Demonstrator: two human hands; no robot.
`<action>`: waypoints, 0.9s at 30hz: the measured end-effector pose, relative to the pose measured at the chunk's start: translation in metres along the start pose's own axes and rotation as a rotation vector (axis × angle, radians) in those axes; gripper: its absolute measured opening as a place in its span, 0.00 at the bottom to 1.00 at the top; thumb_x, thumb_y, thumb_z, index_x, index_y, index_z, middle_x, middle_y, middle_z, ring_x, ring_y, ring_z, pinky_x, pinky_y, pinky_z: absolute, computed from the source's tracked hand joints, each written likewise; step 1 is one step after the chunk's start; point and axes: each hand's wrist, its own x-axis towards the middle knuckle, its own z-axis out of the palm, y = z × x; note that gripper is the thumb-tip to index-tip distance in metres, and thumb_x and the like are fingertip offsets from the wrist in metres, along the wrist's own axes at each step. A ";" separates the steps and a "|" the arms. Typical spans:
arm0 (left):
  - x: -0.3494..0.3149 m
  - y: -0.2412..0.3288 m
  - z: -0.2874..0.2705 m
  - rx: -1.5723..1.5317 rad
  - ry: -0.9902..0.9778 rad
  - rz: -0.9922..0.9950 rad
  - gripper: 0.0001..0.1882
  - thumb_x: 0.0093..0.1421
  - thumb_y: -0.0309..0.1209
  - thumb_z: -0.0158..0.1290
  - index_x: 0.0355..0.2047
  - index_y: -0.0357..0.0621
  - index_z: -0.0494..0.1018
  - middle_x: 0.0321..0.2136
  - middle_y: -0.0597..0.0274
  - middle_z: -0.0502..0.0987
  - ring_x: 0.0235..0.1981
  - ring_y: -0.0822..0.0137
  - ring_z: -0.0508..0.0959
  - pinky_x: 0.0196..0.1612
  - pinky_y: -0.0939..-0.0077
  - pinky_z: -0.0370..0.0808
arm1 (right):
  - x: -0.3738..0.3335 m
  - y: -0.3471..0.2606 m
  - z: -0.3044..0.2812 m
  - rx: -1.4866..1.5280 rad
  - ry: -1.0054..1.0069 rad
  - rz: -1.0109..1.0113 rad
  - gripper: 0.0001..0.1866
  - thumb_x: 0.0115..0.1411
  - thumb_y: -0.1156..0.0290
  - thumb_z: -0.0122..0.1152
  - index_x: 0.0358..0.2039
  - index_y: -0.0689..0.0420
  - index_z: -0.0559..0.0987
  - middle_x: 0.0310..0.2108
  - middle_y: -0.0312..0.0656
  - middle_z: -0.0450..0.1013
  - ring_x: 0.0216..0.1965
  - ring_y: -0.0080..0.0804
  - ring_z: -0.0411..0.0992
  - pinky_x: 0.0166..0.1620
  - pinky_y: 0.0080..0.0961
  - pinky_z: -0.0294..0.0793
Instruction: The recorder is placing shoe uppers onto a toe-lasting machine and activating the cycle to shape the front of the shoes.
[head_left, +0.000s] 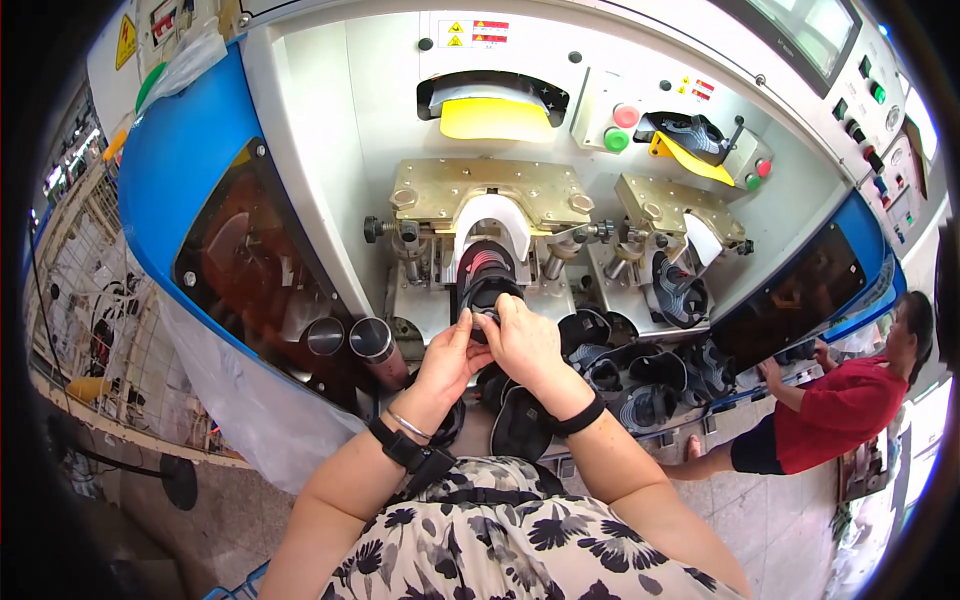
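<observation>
Both my hands are at the heel end of a dark shoe with reddish streaks. Its toe points away from me, under the curved white pad of a brass-coloured press. My left hand pinches the shoe's heel edge with thumb and fingers. Close beside it, my right hand grips the collar with bent fingers. The fingers cover much of the heel. To the right, another grey-black shoe stands at a second press station.
Several dark shoes lie along the ledge below the machine. A metal cylinder stands at my left, near a blue-framed dark panel. Red and green buttons sit between the stations. A co-worker in red works at the right.
</observation>
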 end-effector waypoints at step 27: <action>-0.002 -0.013 -0.007 0.307 0.023 0.006 0.26 0.70 0.52 0.42 0.50 0.40 0.68 0.39 0.57 0.77 0.34 0.62 0.82 0.35 0.72 0.81 | -0.005 0.019 -0.024 0.193 0.138 -0.075 0.31 0.57 0.56 0.65 0.56 0.58 0.68 0.60 0.45 0.65 0.40 0.47 0.77 0.37 0.37 0.78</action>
